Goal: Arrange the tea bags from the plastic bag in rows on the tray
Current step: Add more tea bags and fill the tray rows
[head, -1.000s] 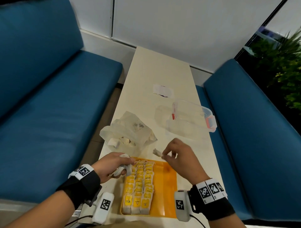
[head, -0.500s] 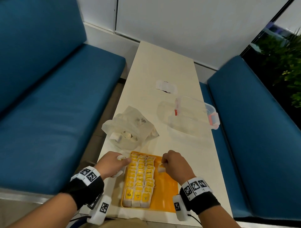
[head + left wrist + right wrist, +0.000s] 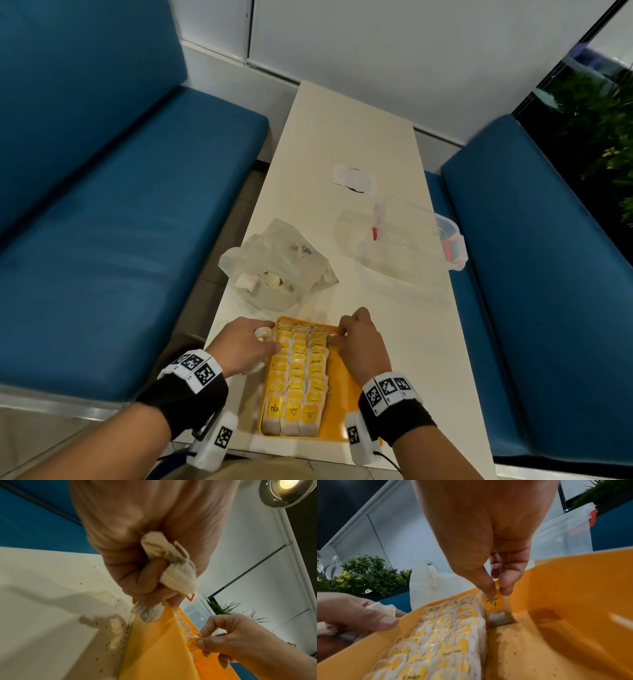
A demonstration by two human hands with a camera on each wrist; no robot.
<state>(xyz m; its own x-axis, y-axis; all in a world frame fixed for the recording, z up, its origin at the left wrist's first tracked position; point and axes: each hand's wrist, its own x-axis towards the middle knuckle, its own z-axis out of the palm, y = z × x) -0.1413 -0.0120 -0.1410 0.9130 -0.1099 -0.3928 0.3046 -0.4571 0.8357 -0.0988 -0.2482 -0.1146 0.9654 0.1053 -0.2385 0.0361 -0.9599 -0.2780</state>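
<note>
An orange tray (image 3: 339,407) (image 3: 573,601) at the table's near edge carries three rows of yellow-tagged tea bags (image 3: 298,373) (image 3: 440,639) on its left side. My right hand (image 3: 356,339) (image 3: 494,589) pinches one tea bag (image 3: 498,609) by its top, its lower end on the tray floor at the far end, right of the rows. My left hand (image 3: 255,344) (image 3: 154,574) sits at the tray's far left corner, clutching a bunch of tea bags (image 3: 175,566) (image 3: 263,334). Beyond the tray lies the crumpled plastic bag (image 3: 277,270) with more tea bags inside.
A clear plastic box (image 3: 411,240) with red clips stands on the table's right side, its lid beside it. A small white paper (image 3: 354,178) lies farther back. Blue benches (image 3: 120,222) flank the narrow table (image 3: 342,137). Loose tea dust speckles the tray floor (image 3: 522,649).
My right hand came down from above the tray's far edge with a tea bag and now sets it on the tray beside the rows. The left hand stayed at the tray's corner.
</note>
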